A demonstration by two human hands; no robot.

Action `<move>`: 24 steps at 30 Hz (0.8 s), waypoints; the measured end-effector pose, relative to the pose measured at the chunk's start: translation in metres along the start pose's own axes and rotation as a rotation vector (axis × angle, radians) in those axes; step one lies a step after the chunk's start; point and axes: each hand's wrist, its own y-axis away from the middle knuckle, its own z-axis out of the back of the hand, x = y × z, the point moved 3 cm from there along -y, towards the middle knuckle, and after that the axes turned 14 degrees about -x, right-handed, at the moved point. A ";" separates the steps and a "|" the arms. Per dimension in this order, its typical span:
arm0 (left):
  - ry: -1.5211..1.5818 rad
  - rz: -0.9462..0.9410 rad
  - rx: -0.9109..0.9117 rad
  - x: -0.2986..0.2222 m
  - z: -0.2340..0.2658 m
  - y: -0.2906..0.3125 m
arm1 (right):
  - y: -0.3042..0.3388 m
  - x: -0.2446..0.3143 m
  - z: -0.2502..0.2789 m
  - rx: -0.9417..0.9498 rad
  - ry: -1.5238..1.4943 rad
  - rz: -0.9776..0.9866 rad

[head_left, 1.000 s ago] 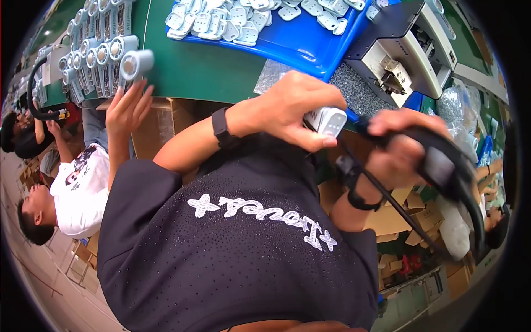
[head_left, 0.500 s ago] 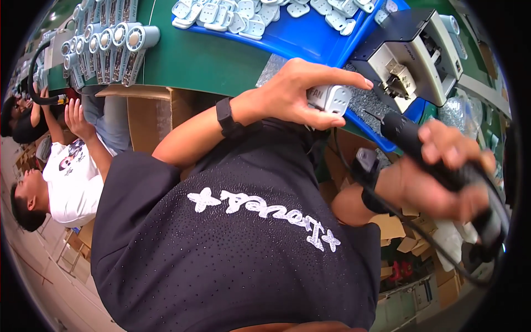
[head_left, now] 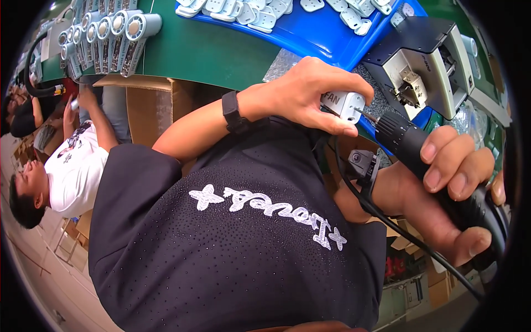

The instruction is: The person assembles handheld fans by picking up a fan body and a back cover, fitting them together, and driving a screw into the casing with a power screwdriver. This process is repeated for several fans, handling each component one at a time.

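Note:
My left hand (head_left: 307,91) is closed around a small white plastic housing (head_left: 350,105), thumb below and index finger above. Several holes show in the end that faces right; the rest is hidden in my palm. In my right hand (head_left: 456,163) is a black electric screwdriver (head_left: 404,141), fingers wrapped around its body. Its thin bit points up and left, with the tip at or very near the holed end of the housing; I cannot tell whether they touch. A black cable (head_left: 409,232) runs below, across my right wrist.
A screw feeder (head_left: 428,61) stands beyond my right hand. The blue tray (head_left: 315,41) holds many white plastic covers (head_left: 260,16). Light-blue handheld fans (head_left: 138,30) lie in rows on the green table (head_left: 204,61). An open cardboard box (head_left: 146,102) and a co-worker (head_left: 74,171) are at left.
My right hand has brought the screwdriver bit up to the housing's holed end. My left hand has shifted slightly right, turning the housing a little. The co-worker's hands have moved.

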 end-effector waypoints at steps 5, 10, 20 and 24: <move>-0.001 -0.030 -0.036 0.001 0.000 0.003 | 0.015 -0.006 -0.012 -0.013 0.018 0.029; -0.017 -0.066 -0.036 0.003 0.000 0.003 | 0.028 0.002 -0.013 -0.143 0.165 0.272; -0.074 -0.090 -0.025 0.003 0.003 0.004 | -0.037 -0.030 0.062 -0.474 0.774 0.458; -0.094 -0.074 0.002 0.004 0.001 0.002 | -0.014 -0.013 0.066 -0.294 0.291 0.076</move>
